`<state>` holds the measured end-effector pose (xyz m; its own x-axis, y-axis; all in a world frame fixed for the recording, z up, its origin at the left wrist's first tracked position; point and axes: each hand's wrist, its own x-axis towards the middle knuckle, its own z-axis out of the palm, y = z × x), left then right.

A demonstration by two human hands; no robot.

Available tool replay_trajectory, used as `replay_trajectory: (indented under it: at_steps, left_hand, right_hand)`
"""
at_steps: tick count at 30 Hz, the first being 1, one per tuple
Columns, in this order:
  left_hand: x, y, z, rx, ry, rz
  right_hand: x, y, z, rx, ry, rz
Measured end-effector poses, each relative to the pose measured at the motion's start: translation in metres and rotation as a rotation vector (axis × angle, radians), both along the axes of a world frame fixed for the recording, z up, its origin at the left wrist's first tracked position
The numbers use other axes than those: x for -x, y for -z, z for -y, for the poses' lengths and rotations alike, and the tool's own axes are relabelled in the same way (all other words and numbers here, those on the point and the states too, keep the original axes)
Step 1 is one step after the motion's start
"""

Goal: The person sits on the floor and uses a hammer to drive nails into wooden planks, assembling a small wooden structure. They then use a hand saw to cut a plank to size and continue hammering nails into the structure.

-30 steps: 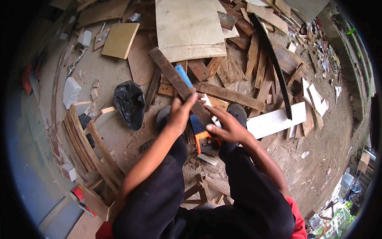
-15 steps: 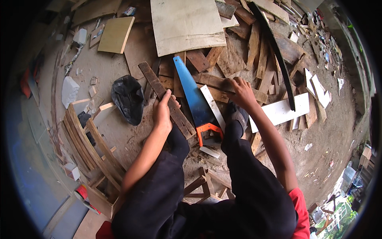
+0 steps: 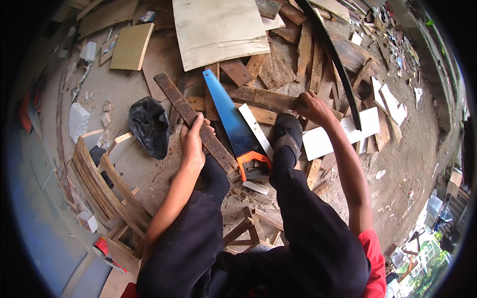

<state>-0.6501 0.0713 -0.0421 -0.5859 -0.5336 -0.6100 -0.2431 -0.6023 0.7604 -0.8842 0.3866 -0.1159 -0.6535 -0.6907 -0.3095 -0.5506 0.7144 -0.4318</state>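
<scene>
My left hand [image 3: 192, 142] is closed around a narrow dark wooden strip [image 3: 176, 103], which slants down to the right beside the handsaw. My right hand [image 3: 317, 108] has its fingers bent over the right end of a brown wooden plank [image 3: 266, 98] above my shoe, gripping it. Between my hands lies the handsaw [image 3: 227, 111], with a blue blade and an orange and black handle nearest me. A thin white strip [image 3: 256, 128] rests along the blade's right side.
A black plastic bag [image 3: 149, 126] lies left of my left hand. A large pale board [image 3: 218, 32] and several scrap planks cover the far ground. White board pieces [image 3: 318, 143] and a long black curved strip [image 3: 340, 69] are at right. A wooden frame [image 3: 112, 181] stands at left.
My right hand has moved right along the plank to its end. The view has shifted a little, and my left hand still holds the strip.
</scene>
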Motion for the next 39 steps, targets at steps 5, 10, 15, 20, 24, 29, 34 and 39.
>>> replay_trajectory:
  at_steps: [5, 10, 15, 20, 24, 29, 34, 39]
  left_hand:
    - [-0.002, -0.002, 0.002, 0.017, 0.012, 0.013]
    - [0.002, -0.008, 0.002, 0.029, 0.054, -0.029]
    - [0.017, -0.016, -0.007, -0.001, 0.243, -0.152]
    - [0.069, -0.018, -0.013, 0.175, 0.583, -0.239]
    - [0.121, -0.049, -0.022, 0.406, 0.503, -0.177]
    - [0.116, -0.104, -0.032, 0.250, 0.608, -0.382]
    - [0.087, -0.195, -0.009, 0.389, 0.429, -0.460]
    - [-0.002, -0.328, 0.037, 0.762, -0.030, -0.458]
  right_hand:
    - [0.010, -0.042, -0.050, -0.078, 0.199, 0.075]
    - [0.014, -0.057, -0.141, -0.076, 0.293, 0.005]
    - [-0.011, -0.040, -0.185, 0.209, 0.616, 0.248]
    - [-0.034, -0.036, -0.113, 0.833, 0.735, 1.137]
    - [-0.038, -0.073, -0.021, 1.030, 0.622, 1.454]
    - [-0.055, -0.130, 0.081, 0.991, 0.524, 1.574]
    - [-0.079, -0.202, 0.146, 0.919, 0.397, 1.123]
    - [-0.161, -0.357, 0.177, 0.852, -0.058, 1.000]
